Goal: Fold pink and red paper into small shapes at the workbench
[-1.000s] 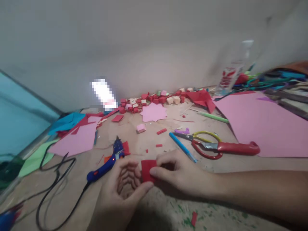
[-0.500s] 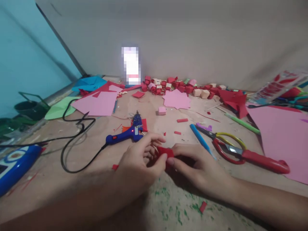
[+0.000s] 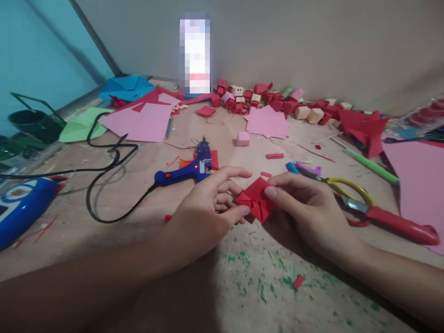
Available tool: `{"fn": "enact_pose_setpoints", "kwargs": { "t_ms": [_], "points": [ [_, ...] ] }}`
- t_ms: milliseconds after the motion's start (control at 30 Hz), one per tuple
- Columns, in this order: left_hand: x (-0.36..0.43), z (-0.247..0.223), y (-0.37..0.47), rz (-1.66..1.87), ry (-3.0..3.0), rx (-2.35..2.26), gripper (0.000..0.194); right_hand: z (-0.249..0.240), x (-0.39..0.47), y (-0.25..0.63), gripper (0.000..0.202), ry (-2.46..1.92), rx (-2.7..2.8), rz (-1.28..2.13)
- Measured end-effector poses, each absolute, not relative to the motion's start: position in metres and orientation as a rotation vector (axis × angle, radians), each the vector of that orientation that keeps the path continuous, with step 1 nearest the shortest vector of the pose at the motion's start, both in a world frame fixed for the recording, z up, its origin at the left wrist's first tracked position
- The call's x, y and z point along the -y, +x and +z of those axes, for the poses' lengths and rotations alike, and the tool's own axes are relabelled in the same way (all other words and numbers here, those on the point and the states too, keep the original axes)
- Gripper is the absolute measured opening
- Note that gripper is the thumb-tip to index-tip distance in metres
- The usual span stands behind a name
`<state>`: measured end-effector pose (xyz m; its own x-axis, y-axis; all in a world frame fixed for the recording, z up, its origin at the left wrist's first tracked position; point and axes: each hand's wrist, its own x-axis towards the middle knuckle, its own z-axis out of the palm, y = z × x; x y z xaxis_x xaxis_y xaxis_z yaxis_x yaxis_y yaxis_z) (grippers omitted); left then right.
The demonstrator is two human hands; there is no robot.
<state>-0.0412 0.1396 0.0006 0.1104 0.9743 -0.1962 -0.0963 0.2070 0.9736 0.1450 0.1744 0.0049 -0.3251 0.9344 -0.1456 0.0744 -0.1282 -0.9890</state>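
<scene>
A small folded square of red paper (image 3: 258, 196) is held above the table, one corner pointing away from me, with crease lines and flaps on its near half. My left hand (image 3: 215, 199) pinches its left corner between thumb and curled fingers, the index finger stretched out above. On the right side, my right hand (image 3: 305, 203) grips the paper with its thumb on top and fingers behind. Just beyond my left hand lies a blue glue gun (image 3: 182, 173) with a lit red light. Scissors with red and yellow handles (image 3: 350, 189) rest beside my right hand.
A red-handled tool (image 3: 402, 224) lies by the scissors. Pink paper sheets (image 3: 145, 122) and small paper cubes (image 3: 243, 138) are spread around, with several more cubes along the wall. A black cord (image 3: 88, 199) loops at left. A bright phone (image 3: 196, 55) stands at the back.
The red paper has turned to show its creased square face and lies flatter between my hands. My right hand has shifted slightly right and up. The camera view has tilted down.
</scene>
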Motion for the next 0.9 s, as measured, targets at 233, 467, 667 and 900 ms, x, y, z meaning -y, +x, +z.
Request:
{"fn": "enact_pose_setpoints", "kwargs": {
  "t_ms": [233,467,667,900],
  "points": [
    [-0.1356,0.0019,-0.049,1.01,1.13,-1.169,0.021,0.0105,-0.1774,0.1471,0.007,-1.097,1.65,1.483],
    [-0.1351,0.0021,-0.0462,1.11,1.17,-1.301,0.004,0.009,-0.1772,0.1475,0.021,-1.107,1.527,1.531],
    [-0.1354,0.0042,-0.0462,1.138,1.099,-1.294,0.009,0.0105,-0.1782,0.1497,0.01,-1.123,1.661,1.489],
    [-0.1338,0.0074,-0.0501,1.107,1.165,-1.215,0.003,0.0095,-0.1757,0.1509,0.016,-1.055,1.765,1.299]
  ]
}}
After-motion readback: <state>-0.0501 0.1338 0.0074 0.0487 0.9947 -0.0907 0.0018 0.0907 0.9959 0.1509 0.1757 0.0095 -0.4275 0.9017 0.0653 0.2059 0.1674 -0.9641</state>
